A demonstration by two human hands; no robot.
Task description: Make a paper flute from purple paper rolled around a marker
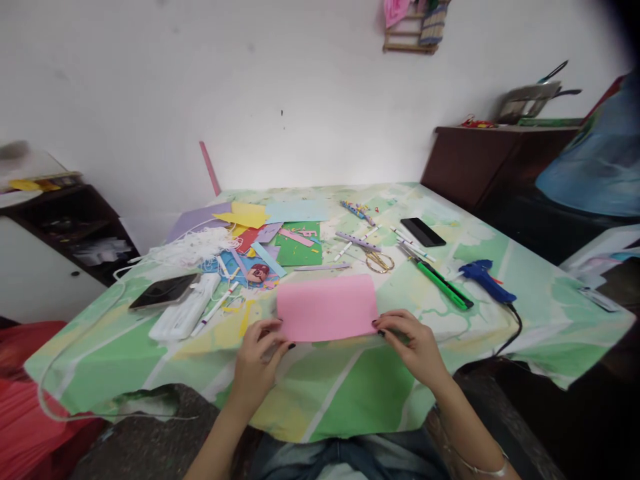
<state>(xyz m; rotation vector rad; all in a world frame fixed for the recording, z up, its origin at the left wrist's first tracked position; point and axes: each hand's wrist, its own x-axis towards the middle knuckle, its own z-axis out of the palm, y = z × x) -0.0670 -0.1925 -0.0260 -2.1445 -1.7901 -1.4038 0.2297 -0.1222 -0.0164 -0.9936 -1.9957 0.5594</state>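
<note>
A pink sheet of paper (327, 310) lies at the table's near edge, spread between my two hands. My left hand (260, 353) pinches its lower left corner between thumb and fingers. On the other side, my right hand (407, 340) grips the lower right corner in the same way. Just beyond the sheet are gold-handled scissors (380, 261), a purple strip with dots (358, 241) and several white markers (344, 251). To the right of the sheet rest a green utility knife (445, 285) and a blue glue gun (487, 280) with a black cord.
A green patterned cloth (345, 387) covers the table. At left lie a phone (163, 291), a white power strip (185, 310), tangled white cord (200, 247) and coloured paper scraps (300, 245). Another black phone (423, 231) lies at the back right. A dark cabinet (480, 160) stands behind.
</note>
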